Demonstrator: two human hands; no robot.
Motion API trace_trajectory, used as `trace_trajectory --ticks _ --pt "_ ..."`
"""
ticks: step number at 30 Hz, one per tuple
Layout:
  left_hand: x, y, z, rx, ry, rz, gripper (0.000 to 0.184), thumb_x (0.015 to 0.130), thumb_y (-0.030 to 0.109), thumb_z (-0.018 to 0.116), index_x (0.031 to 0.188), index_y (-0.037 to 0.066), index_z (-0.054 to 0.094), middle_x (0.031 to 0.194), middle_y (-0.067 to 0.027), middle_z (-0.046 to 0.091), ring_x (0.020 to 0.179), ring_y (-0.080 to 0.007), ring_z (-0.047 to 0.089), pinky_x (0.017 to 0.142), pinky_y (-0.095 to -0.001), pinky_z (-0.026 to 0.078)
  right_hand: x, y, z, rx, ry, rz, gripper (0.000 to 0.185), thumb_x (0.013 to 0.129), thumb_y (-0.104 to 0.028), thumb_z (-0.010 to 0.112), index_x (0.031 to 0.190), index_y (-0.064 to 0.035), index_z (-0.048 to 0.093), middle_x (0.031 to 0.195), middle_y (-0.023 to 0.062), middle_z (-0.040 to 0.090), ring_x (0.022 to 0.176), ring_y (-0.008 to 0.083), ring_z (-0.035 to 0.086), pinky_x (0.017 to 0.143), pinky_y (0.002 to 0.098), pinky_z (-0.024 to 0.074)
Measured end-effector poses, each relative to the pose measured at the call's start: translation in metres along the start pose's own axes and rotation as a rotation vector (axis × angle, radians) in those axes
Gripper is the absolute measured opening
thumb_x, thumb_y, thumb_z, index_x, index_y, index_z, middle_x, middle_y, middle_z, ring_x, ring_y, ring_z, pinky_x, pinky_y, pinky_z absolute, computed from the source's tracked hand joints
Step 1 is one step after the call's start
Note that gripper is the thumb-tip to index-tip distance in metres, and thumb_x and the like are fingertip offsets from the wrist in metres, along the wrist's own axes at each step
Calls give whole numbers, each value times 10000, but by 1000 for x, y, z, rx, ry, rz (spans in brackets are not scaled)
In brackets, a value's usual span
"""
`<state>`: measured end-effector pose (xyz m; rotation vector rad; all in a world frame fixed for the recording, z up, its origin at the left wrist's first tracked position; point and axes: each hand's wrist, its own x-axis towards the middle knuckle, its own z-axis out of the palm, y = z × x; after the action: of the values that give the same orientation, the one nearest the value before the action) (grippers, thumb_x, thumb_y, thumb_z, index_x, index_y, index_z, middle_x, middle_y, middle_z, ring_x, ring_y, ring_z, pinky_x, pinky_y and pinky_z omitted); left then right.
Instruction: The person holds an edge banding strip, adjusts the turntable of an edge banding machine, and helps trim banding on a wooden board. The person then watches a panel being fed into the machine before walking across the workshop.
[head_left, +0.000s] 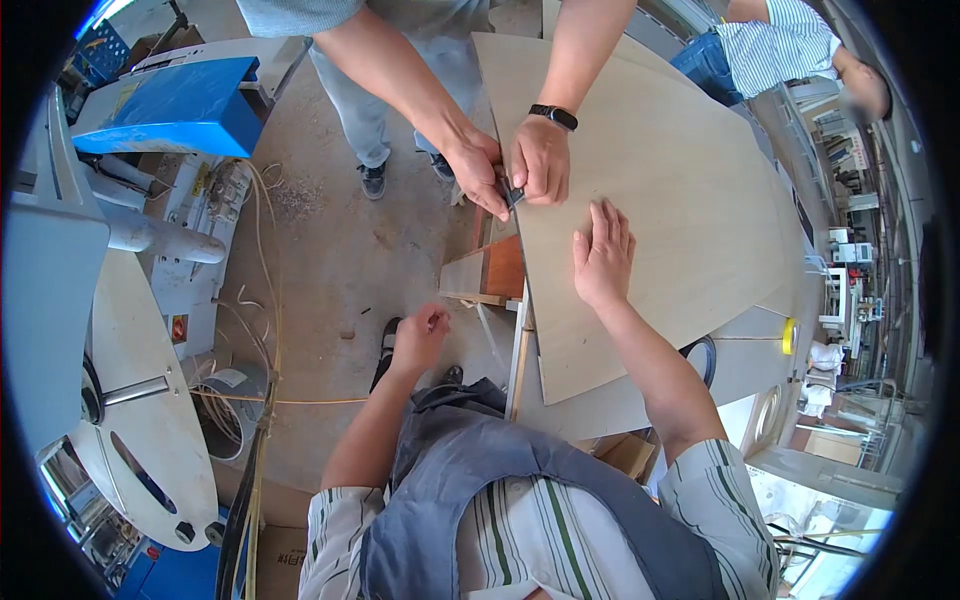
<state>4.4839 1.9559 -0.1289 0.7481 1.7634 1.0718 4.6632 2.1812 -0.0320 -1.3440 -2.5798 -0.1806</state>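
My right hand (604,262) lies flat on a large pale wooden panel (660,180), palm down with fingers stretched out. Off the panel's left side, above the floor, my left hand (420,338) is closed with its fingers curled. A small dark spot shows at its fingertips, too small to name. Across from me, another person's two hands (540,165) hold a small black tool (514,196) against the panel's left edge. A dark strip (532,290) runs along that edge.
A yellow tape roll (789,336) sits on the grey table (740,350) under the panel. A blue and white machine (170,105) stands left, with hoses (262,250) trailing beside it. A wooden box (490,272) is below the table edge. Another person (765,50) is at upper right.
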Motion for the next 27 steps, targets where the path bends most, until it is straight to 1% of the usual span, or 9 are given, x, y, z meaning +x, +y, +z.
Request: trace_trajectory --ticks 4,6,8,9,11,13,17,21,27 --pt "15 22 1 -19 36 69 104 850 48 573 932 15 627 745 -68 637 637 -160 564 601 -268 448 1 -1 -2 7 -3 -2 484 919 -249 497 1345 -33 414 1412 154 414 1294 323 367 1020 446 303" --pt "24 39 -1 29 121 222 110 823 23 585 925 9 622 737 -67 631 629 -164 562 595 -278 448 0 -2 -3 11 -6 -2 484 918 -246 499 1345 -34 416 1409 154 417 1291 320 370 1017 443 305" --pt "36 57 -2 104 228 354 184 778 -9 581 950 51 605 824 -102 630 688 -263 573 628 -339 458 0 -2 -4 9 -7 3 478 919 -237 495 1347 -41 414 1412 147 414 1293 315 368 1020 439 305" --pt "42 66 -3 104 228 355 184 778 -9 581 950 51 605 824 -102 630 688 -263 573 628 -339 458 1 -2 -4 9 -8 5 472 920 -229 492 1349 -49 413 1414 140 411 1295 311 367 1023 435 305" --pt "54 86 -4 170 347 564 277 757 -31 576 1017 63 589 1004 -100 607 808 -273 577 697 -346 468 1 -3 -4 11 -10 11 463 921 -213 485 1353 -63 410 1420 126 406 1299 301 364 1028 427 304" --pt "70 110 -6 361 491 828 293 762 0 578 1047 66 574 1129 -74 564 891 -275 560 752 -356 473 1 -4 -5 6 -12 16 465 922 -214 484 1355 -62 410 1421 127 405 1301 301 362 1031 426 302" --pt "105 133 -7 501 434 958 288 767 58 579 1055 77 572 1152 -45 550 932 -259 548 780 -350 472 1 -6 -7 -9 -13 32 470 923 -218 484 1359 -58 411 1426 130 401 1307 301 356 1038 424 295" --pt "127 132 -7 698 405 1087 224 771 121 580 992 91 592 1131 -21 554 925 -232 551 753 -322 469 2 -6 -8 -14 -34 41 475 926 -223 483 1359 -43 412 1432 139 395 1313 305 350 1047 426 288" --pt "141 138 -24 717 271 1166 150 744 143 598 890 108 598 1028 -12 565 891 -205 543 762 -312 454 2 -5 -8 -3 -22 28 474 929 -222 478 1357 -28 412 1429 149 398 1316 309 346 1054 424 283"
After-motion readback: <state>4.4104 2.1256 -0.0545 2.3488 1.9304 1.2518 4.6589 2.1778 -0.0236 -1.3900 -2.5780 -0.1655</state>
